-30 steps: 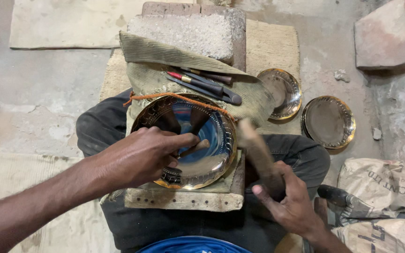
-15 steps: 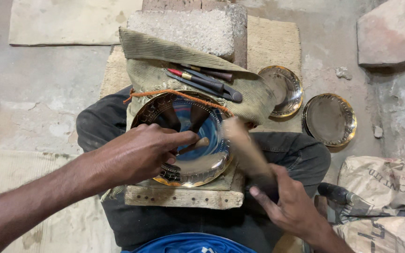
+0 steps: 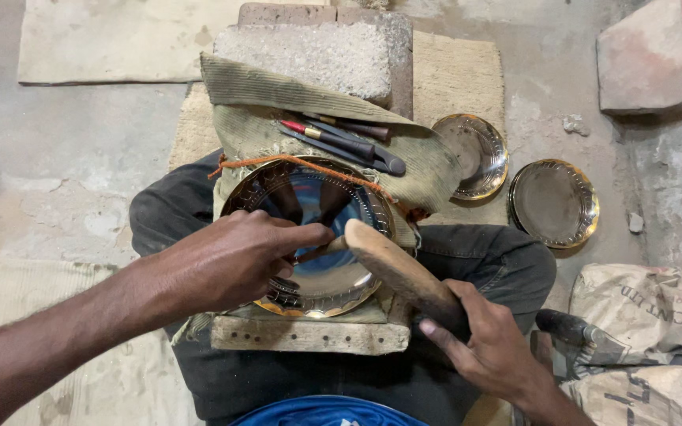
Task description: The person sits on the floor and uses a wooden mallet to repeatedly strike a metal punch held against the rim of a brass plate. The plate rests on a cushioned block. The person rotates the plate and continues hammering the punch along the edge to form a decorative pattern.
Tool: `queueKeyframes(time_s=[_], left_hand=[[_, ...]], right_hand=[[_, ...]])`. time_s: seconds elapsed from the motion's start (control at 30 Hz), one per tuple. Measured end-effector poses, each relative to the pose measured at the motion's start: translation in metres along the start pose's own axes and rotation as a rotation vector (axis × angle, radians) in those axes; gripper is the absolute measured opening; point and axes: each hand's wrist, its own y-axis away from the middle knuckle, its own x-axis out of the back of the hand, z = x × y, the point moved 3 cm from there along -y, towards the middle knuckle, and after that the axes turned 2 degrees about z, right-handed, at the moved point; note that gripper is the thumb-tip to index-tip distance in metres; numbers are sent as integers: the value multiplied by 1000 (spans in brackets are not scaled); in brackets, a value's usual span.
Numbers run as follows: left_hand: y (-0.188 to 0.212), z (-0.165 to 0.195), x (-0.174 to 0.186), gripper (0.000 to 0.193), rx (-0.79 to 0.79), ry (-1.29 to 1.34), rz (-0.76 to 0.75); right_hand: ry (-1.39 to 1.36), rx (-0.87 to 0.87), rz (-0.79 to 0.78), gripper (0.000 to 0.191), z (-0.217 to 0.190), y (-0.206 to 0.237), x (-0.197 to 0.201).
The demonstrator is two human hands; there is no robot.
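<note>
The left hand is curled shut around a thin punch tool. Its tip rests on the shiny brass plate. The right hand is wrapped tight around the handle of a wooden mallet. The mallet head touches the top end of the punch tool.

The plate lies flat on a wooden board, and the board sits across the person's lap. An orange cord runs over the far rim of the plate.

Just past the plate, a green cloth covers a stone block. A few hand tools lie on the cloth. 2 more brass plates lie on the floor to the right. Printed sacks sit near the right hand.
</note>
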Motion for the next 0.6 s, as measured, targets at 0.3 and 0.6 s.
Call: queueKeyframes(time_s=[0.3,0.6], left_hand=[[2,0,4,63,-146,-21,104],[1,-4,3,53,-19,-59,24]], right_hand=[[-102,186,125,53,-7,7,-2],[10,-101,-36,56,-5,8,-5]])
